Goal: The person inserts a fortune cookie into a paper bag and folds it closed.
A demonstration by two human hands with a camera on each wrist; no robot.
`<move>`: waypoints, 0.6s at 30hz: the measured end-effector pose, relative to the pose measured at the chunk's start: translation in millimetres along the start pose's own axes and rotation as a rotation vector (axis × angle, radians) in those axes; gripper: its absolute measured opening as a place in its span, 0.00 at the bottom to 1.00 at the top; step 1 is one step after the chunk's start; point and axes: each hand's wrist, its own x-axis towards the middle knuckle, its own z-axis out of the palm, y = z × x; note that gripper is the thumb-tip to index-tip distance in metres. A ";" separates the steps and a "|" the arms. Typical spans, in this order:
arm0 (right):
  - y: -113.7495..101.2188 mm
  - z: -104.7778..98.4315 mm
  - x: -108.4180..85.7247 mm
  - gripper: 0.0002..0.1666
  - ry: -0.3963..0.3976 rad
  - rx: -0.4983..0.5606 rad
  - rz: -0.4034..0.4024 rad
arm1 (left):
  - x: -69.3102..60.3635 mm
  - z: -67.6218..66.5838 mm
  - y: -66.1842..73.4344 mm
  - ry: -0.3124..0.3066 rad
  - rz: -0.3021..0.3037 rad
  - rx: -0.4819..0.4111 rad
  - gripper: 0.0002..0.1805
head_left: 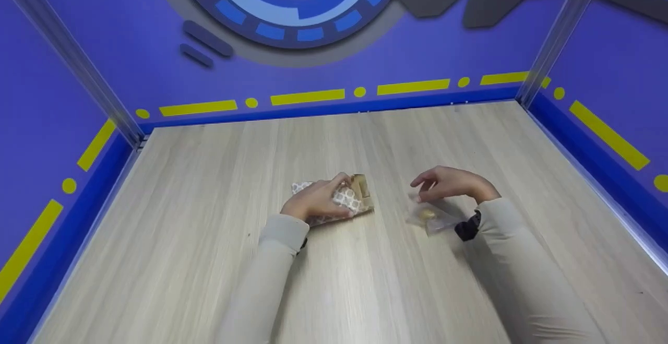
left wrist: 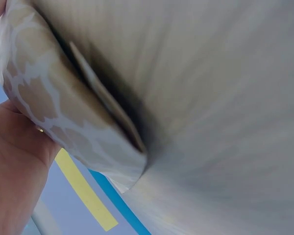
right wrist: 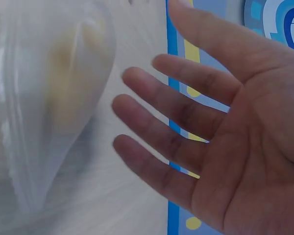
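My left hand point(head_left: 318, 199) grips a paper bag point(head_left: 346, 197) with a white and brown rounded pattern, its plain brown end point(head_left: 361, 183) pointing away to the right. In the left wrist view, the bag's patterned side point(left wrist: 63, 107) curves past the palm, with a thin flap edge standing off it. My right hand point(head_left: 450, 183) has its fingers loosely spread and holds nothing. Just below it is a clear plastic bag point(head_left: 432, 217) with a small yellowish thing inside, too blurred to identify. The right wrist view shows this plastic bag point(right wrist: 54, 93) apart from the fingertips point(right wrist: 125, 144).
A light wooden table point(head_left: 198, 187) lies under both hands. Blue-purple panels point(head_left: 323, 80) with yellow stripes stand along its back and sides. Metal posts point(head_left: 548, 41) rise at the two back corners.
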 end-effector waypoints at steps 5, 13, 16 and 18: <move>4.1 -1.0 -4.9 0.30 -0.077 -0.029 0.033 | -0.2 0.4 -0.3 0.000 -0.006 0.000 0.37; 8.1 -2.7 -10.5 0.39 -0.135 -0.039 0.081 | -0.9 -0.2 0.2 -0.003 -0.019 -0.008 0.36; 9.4 -2.3 -13.0 0.42 -0.152 -0.041 0.111 | -0.8 -0.4 0.6 -0.004 -0.023 -0.008 0.37; 10.2 -1.7 -14.7 0.43 -0.161 -0.039 0.133 | -0.5 -0.3 0.3 -0.005 -0.027 -0.008 0.37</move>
